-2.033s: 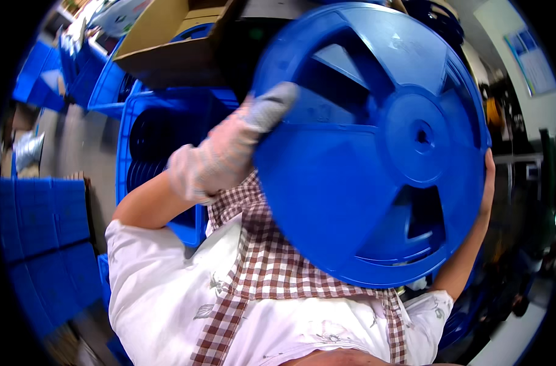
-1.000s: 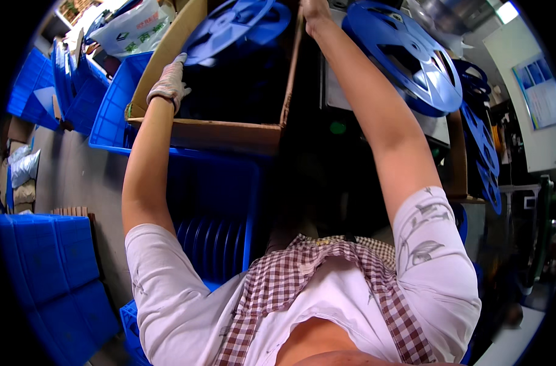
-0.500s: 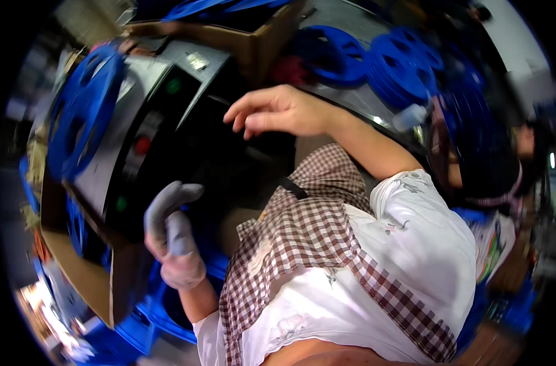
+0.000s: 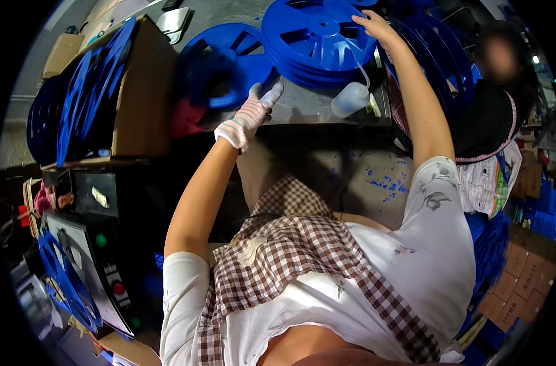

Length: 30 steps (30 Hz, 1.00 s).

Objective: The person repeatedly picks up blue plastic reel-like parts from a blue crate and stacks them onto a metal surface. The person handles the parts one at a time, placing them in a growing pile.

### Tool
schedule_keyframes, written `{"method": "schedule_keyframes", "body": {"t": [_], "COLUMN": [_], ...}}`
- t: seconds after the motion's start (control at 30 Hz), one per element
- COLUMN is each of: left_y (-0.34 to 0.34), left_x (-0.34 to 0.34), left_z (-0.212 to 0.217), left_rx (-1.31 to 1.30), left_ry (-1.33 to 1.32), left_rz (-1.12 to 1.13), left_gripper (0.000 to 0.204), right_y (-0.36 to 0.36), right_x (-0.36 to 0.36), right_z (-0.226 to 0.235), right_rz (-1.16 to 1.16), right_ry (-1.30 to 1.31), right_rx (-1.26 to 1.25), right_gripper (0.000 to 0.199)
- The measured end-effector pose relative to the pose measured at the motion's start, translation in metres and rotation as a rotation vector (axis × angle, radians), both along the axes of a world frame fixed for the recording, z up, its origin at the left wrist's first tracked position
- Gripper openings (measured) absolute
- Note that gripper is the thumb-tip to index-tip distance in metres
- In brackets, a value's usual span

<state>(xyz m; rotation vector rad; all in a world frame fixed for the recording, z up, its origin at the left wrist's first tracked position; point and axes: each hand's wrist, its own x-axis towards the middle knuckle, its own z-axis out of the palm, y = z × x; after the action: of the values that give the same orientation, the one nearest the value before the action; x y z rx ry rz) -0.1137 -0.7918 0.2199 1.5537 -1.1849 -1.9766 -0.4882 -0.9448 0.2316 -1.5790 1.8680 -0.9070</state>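
Person, own body as seen from the head camera.

Upper garment: white short-sleeved shirt [image 4: 412,268], sleeves ending above the elbow; small grey printed marks on the right sleeve and a few grey smudges on the chest.

Over-garment: apron [image 4: 290,250] in brown-and-white check, bib covering the chest, with a checked strap running diagonally across the shirt on the right side.

Left hand [image 4: 248,117]: knitted work glove, white with faint pinkish stripes, ribbed cuff at the wrist, fingertips slightly greyed.

Right hand [image 4: 370,24]: bare, no glove.

Forearms: both uncovered from sleeve hem to wrist.
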Motion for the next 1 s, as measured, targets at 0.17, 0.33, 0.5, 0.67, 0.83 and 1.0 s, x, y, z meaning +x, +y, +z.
{"method": "schedule_keyframes", "body": {"t": [0.17,0.33,0.5,0.67,0.83,1.0], "left_y": [-0.051,-0.089,-0.114,-0.107,-0.1,-0.102], "left_x": [-0.045,-0.08,-0.084,-0.102,-0.103,-0.099], "left_z": [-0.072,-0.082,-0.082,-0.096,-0.097,-0.098], "left_rx": [0.174,0.183,0.189,0.073,0.038,0.028], "left_ry": [0.119,0.113,0.056,0.077,0.169,0.275], "left_rz": [0.128,0.305,0.292,0.429,0.498,0.533], "left_gripper": [0.102,0.132,0.136,0.131,0.122,0.114], "right_y": [-0.082,-0.097,-0.1,-0.126,-0.125,-0.129], "right_x": [-0.046,-0.06,-0.048,-0.089,-0.074,-0.077], "right_z": [-0.056,-0.056,-0.051,-0.09,-0.095,-0.105], "right_rz": [-0.041,-0.124,-0.185,-0.137,-0.137,-0.102], "right_ry": [0.303,0.001,-0.099,-0.446,-0.438,-0.454], "right_rx": [0.148,0.431,0.534,0.67,0.633,0.629], "right_gripper": [0.097,0.121,0.133,0.114,0.115,0.114]}}
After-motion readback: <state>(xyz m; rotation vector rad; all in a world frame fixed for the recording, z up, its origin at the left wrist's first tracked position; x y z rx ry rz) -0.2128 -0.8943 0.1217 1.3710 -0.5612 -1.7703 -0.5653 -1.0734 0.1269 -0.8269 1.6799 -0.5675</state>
